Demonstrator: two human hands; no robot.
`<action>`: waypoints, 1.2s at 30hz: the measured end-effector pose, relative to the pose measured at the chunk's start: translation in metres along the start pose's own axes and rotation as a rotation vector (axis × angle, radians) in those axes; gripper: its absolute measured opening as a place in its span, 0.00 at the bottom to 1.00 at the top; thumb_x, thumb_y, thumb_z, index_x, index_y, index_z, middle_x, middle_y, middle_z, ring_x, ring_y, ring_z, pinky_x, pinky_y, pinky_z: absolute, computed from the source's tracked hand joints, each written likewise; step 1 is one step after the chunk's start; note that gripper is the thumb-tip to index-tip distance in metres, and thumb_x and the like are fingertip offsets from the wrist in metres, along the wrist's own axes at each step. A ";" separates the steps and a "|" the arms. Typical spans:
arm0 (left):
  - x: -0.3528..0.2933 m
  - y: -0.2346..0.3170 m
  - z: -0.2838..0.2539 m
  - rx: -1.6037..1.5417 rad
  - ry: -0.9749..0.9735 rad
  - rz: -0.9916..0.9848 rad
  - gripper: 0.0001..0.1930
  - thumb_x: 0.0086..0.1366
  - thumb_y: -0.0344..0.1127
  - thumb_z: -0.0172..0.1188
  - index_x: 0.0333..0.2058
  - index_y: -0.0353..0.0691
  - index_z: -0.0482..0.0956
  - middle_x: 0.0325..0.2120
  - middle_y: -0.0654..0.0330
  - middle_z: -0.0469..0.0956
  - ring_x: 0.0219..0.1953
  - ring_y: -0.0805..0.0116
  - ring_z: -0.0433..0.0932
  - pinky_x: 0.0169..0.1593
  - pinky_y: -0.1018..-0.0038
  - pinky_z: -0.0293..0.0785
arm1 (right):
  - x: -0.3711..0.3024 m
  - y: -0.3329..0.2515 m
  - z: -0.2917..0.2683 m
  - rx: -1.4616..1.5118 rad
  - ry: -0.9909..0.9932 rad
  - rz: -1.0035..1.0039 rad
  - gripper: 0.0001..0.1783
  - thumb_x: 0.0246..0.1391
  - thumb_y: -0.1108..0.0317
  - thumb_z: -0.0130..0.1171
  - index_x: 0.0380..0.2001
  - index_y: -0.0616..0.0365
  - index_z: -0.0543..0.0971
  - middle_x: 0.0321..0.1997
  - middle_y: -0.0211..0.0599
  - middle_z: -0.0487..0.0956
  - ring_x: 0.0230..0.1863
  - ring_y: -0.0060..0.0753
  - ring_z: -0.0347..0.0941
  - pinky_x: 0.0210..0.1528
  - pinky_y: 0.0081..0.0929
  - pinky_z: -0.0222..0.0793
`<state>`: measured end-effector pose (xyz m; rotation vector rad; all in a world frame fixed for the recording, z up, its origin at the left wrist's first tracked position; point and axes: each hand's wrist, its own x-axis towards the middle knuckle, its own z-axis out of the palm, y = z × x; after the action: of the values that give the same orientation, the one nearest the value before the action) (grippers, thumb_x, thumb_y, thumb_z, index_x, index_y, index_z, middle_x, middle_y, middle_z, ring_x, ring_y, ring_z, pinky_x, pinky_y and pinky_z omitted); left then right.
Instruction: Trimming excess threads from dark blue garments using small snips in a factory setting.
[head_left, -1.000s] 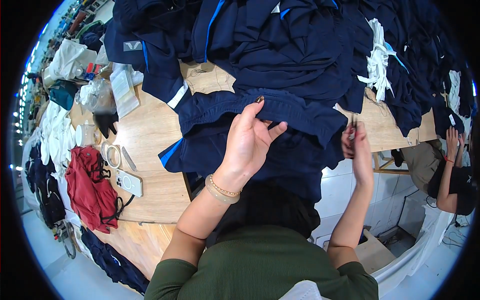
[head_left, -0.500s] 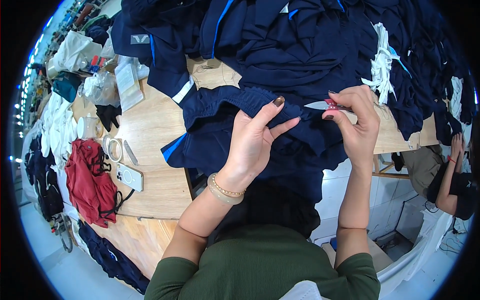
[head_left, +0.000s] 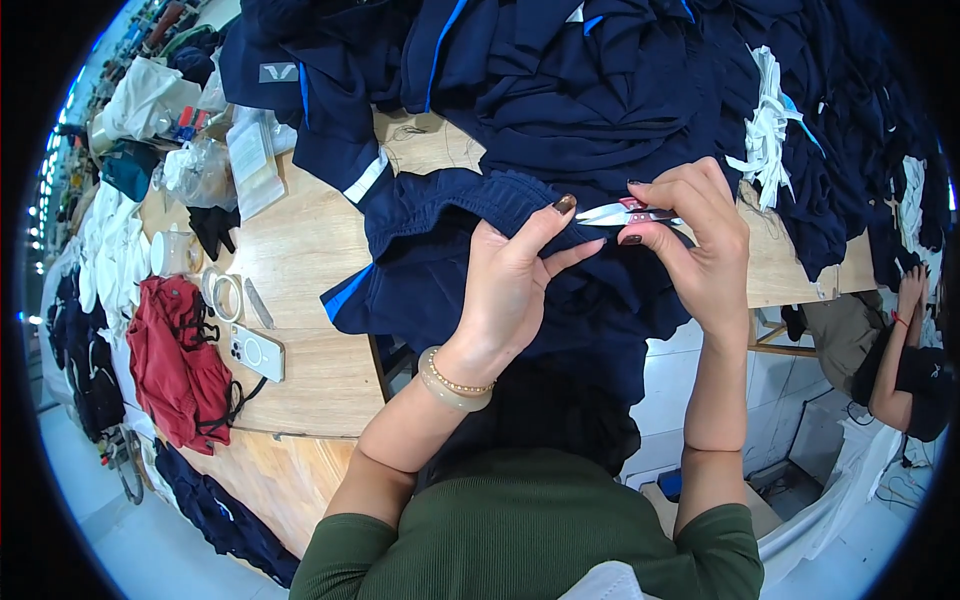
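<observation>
- Left: a red fabric item (head_left: 170, 360) and a phone (head_left: 263, 355) lie on the tabletop (head_left: 312, 290), well apart from the hands, a placement that presumably leaves working room.
- Centre: the navy garment (head_left: 440, 310) lies before the person and hangs over the tabletop's near edge; its gathered band (head_left: 425, 215) faces upward, probably to expose the edge.
- The left hand (head_left: 510, 275) grasps this band, thumb on top and some fingers hidden by cloth, a grip that likely steadies the fabric.
- Beyond, a navy pile (head_left: 590, 130) sits within reach.
- Right of centre: the right hand (head_left: 700, 235) pinches small red-handled snips (head_left: 635, 208), blades directed leftward, just beside the left thumb; whether they touch cloth cannot be told.
- Far right: white strips (head_left: 768, 135) rest in a bundle, their pale colour distinct against navy cloth.
</observation>
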<state>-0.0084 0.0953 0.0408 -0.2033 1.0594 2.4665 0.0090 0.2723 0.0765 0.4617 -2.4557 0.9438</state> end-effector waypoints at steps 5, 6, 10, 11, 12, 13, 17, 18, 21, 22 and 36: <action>0.000 0.000 0.000 -0.009 -0.006 -0.001 0.07 0.63 0.30 0.54 0.29 0.35 0.78 0.29 0.63 0.79 0.33 0.75 0.79 0.43 0.69 0.81 | 0.001 0.000 -0.001 -0.030 0.010 -0.030 0.16 0.33 0.68 0.68 0.28 0.64 0.78 0.26 0.33 0.74 0.30 0.33 0.63 0.30 0.26 0.61; 0.000 0.000 0.000 -0.011 -0.008 -0.001 0.06 0.63 0.30 0.54 0.29 0.36 0.79 0.28 0.63 0.79 0.33 0.75 0.79 0.42 0.69 0.81 | 0.001 -0.001 -0.002 -0.051 0.012 -0.029 0.16 0.33 0.68 0.68 0.28 0.64 0.78 0.25 0.33 0.74 0.30 0.33 0.63 0.30 0.26 0.61; 0.000 -0.001 0.001 0.000 -0.007 0.005 0.06 0.63 0.30 0.54 0.29 0.36 0.78 0.28 0.63 0.79 0.33 0.76 0.79 0.42 0.69 0.81 | 0.001 -0.002 -0.002 -0.037 0.019 -0.036 0.16 0.33 0.68 0.68 0.28 0.64 0.78 0.25 0.32 0.74 0.29 0.33 0.63 0.30 0.26 0.61; 0.000 -0.002 0.001 0.003 0.002 0.007 0.07 0.63 0.30 0.54 0.28 0.36 0.78 0.28 0.63 0.78 0.33 0.75 0.79 0.42 0.69 0.81 | 0.001 -0.001 -0.001 -0.045 0.012 -0.042 0.16 0.33 0.68 0.68 0.28 0.63 0.78 0.25 0.32 0.74 0.30 0.33 0.63 0.30 0.26 0.61; 0.000 -0.002 0.001 0.005 0.012 0.009 0.07 0.63 0.30 0.54 0.28 0.36 0.78 0.28 0.63 0.78 0.33 0.75 0.79 0.43 0.69 0.81 | 0.001 -0.001 0.000 -0.053 0.005 -0.049 0.16 0.33 0.68 0.68 0.28 0.63 0.78 0.25 0.33 0.74 0.30 0.33 0.63 0.30 0.26 0.61; -0.001 -0.002 0.000 0.007 0.013 0.009 0.07 0.63 0.30 0.54 0.28 0.36 0.78 0.28 0.63 0.78 0.33 0.75 0.79 0.43 0.69 0.81 | 0.001 -0.001 0.000 -0.051 0.005 -0.049 0.16 0.33 0.68 0.68 0.28 0.63 0.78 0.25 0.33 0.74 0.30 0.33 0.63 0.30 0.26 0.61; 0.000 -0.003 0.000 0.011 -0.001 0.007 0.07 0.63 0.30 0.54 0.28 0.35 0.78 0.29 0.62 0.78 0.34 0.74 0.79 0.43 0.69 0.81 | 0.001 -0.003 -0.002 -0.050 0.020 -0.029 0.14 0.33 0.69 0.68 0.27 0.63 0.78 0.25 0.33 0.74 0.30 0.35 0.63 0.31 0.26 0.61; 0.000 -0.003 -0.001 0.018 -0.008 0.009 0.07 0.64 0.30 0.54 0.29 0.35 0.77 0.29 0.62 0.78 0.34 0.74 0.79 0.43 0.69 0.81 | 0.001 -0.003 -0.001 -0.033 0.019 -0.023 0.14 0.34 0.70 0.68 0.26 0.63 0.77 0.25 0.33 0.74 0.30 0.36 0.64 0.31 0.27 0.62; 0.001 -0.003 -0.003 0.002 -0.015 0.002 0.05 0.63 0.29 0.53 0.31 0.35 0.76 0.32 0.61 0.78 0.36 0.74 0.79 0.46 0.67 0.79 | -0.003 0.004 0.001 -0.040 0.031 -0.057 0.16 0.34 0.70 0.69 0.29 0.63 0.77 0.27 0.33 0.73 0.30 0.32 0.64 0.31 0.26 0.61; 0.001 -0.004 -0.003 0.001 -0.017 0.002 0.05 0.63 0.29 0.53 0.31 0.35 0.76 0.32 0.61 0.78 0.36 0.74 0.79 0.46 0.67 0.79 | -0.007 0.006 0.002 -0.042 0.031 -0.058 0.16 0.34 0.70 0.69 0.29 0.63 0.77 0.27 0.33 0.73 0.30 0.32 0.64 0.31 0.26 0.61; 0.022 0.002 -0.053 -0.320 0.102 -0.165 0.13 0.65 0.41 0.51 0.42 0.38 0.71 0.41 0.59 0.77 0.41 0.65 0.76 0.46 0.71 0.72 | -0.093 0.036 0.023 -0.216 0.486 0.378 0.17 0.35 0.87 0.54 0.33 0.61 0.74 0.26 0.30 0.69 0.25 0.21 0.63 0.28 0.17 0.61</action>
<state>-0.0307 0.0634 -0.0018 -0.5001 0.6504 2.4813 0.0626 0.2951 -0.0073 -0.2883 -2.1851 0.7989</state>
